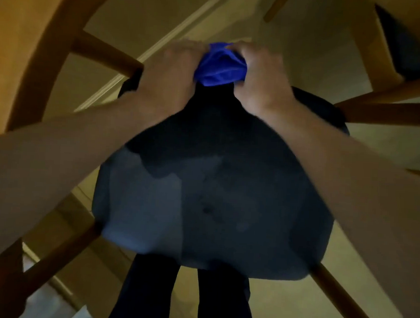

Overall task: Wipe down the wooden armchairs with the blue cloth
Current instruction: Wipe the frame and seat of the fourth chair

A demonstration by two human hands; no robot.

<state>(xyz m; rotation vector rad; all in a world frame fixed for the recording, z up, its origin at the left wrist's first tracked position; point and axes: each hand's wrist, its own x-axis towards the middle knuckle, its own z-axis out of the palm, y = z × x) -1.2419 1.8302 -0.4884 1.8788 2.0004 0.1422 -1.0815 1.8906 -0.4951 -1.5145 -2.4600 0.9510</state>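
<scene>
Your fingers (236,49) on both sides are curled tight into the blue cloth (220,67), left hand (169,76) and right hand (262,79) bunching it into a wad between them. You're holding it up over the far edge of the dark seat cushion (214,195), not on any wood. So by my read no wiping is under way: you're gathering the cloth. The armchair's curved wooden arm (34,59) and rails are there to do, and a second chair (385,46) waits at upper right. Whether any wood is wiped already, I can't tell.
</scene>
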